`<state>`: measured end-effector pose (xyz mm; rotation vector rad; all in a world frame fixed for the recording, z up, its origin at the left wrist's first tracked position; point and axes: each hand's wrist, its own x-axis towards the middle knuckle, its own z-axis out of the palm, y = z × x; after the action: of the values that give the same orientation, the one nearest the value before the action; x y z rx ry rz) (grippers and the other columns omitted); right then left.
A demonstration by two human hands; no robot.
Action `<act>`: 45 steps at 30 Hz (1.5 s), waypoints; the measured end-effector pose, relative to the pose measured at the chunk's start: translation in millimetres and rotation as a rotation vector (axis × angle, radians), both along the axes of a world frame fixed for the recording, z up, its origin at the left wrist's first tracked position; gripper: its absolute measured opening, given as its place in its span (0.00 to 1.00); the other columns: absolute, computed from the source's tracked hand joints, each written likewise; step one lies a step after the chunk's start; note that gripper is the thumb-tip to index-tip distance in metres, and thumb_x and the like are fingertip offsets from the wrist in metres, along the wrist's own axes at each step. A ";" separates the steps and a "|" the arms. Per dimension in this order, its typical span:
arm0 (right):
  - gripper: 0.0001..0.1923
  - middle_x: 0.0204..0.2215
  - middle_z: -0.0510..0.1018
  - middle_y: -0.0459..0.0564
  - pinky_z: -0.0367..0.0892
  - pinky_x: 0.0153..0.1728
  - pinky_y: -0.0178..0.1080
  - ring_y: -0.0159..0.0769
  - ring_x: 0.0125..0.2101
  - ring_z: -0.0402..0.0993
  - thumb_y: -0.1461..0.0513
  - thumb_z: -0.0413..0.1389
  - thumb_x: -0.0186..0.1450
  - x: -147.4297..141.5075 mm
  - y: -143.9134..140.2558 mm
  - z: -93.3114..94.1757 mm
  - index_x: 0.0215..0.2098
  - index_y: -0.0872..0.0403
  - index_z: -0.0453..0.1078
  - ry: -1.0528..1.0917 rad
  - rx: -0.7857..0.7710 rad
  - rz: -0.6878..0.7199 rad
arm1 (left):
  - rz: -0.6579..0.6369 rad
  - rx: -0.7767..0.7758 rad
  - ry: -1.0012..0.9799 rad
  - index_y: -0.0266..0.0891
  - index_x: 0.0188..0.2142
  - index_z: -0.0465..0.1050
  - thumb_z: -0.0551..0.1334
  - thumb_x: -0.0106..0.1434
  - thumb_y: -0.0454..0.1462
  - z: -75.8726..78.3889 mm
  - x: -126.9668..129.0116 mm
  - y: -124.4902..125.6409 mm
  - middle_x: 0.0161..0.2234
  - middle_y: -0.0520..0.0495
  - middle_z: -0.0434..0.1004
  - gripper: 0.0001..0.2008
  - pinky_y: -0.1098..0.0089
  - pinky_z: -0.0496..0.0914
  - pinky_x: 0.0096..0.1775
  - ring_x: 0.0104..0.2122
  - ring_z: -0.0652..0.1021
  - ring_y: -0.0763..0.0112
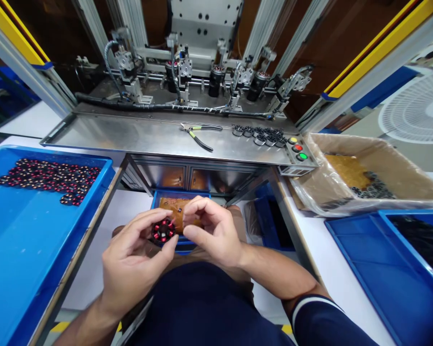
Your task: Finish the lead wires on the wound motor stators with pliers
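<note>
Held between the thumb and fingers of my left hand (140, 250) is a small round motor stator (163, 231), black with red wire coils. Its coil face is turned up towards me. Just to its right is my right hand (212, 230), fingers curled, with a gap between thumb and forefinger. No object shows in that gap; a thin wire there would be too fine to make out. Beneath both hands a blue bin (182, 194) with a brown lining sits between the tables, partly covered by the hands.
Several more stators (54, 175) lie in a blue tray (29, 235) at left. Green-handled cutters (202, 134) and dark ring parts (263, 134) rest on the metal ledge (137, 134), beside coloured buttons (298, 148). Machine fixtures (216, 79) stand behind; a plastic-lined box (378, 149) is at right.
</note>
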<state>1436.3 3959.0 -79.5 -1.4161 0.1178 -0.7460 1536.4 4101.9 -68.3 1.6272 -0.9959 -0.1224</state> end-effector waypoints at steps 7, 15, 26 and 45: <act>0.02 0.28 0.76 0.47 0.69 0.33 0.35 0.31 0.29 0.72 0.65 0.65 0.61 5.7 0.9 6.2 0.31 0.56 0.76 -0.109 -0.307 -0.188 | 0.003 0.045 -0.155 0.45 0.49 0.75 0.70 0.53 0.27 -1.2 0.5 2.4 0.46 0.49 0.80 0.24 0.67 0.77 0.49 0.43 0.81 0.68; 0.11 0.22 0.72 0.43 0.64 0.27 0.32 0.26 0.24 0.67 0.62 0.65 0.61 6.5 2.2 5.4 0.23 0.56 0.72 0.050 0.134 -0.108 | -0.053 -0.083 0.062 0.43 0.49 0.75 0.70 0.52 0.25 -5.4 -3.1 0.7 0.46 0.49 0.82 0.26 0.70 0.77 0.50 0.44 0.82 0.69; 0.12 0.24 0.74 0.45 0.66 0.28 0.33 0.28 0.25 0.69 0.57 0.67 0.58 2.3 9.6 1.4 0.26 0.56 0.72 0.054 0.240 0.054 | 0.001 -0.080 -0.024 0.42 0.48 0.75 0.71 0.51 0.25 3.0 -1.1 -3.5 0.45 0.51 0.82 0.25 0.78 0.77 0.45 0.40 0.82 0.75; 0.08 0.30 0.78 0.53 0.71 0.33 0.39 0.34 0.31 0.74 0.67 0.63 0.63 1.3 -4.4 6.3 0.41 0.58 0.76 -0.315 -0.504 -0.129 | -0.205 -0.051 0.347 0.47 0.45 0.77 0.67 0.55 0.25 9.0 6.4 4.5 0.40 0.54 0.84 0.21 0.82 0.76 0.42 0.38 0.84 0.74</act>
<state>1437.6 3954.6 -73.2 -1.7537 -0.2426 -1.1519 1542.8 4106.4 -59.3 1.3943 -0.8841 -0.4975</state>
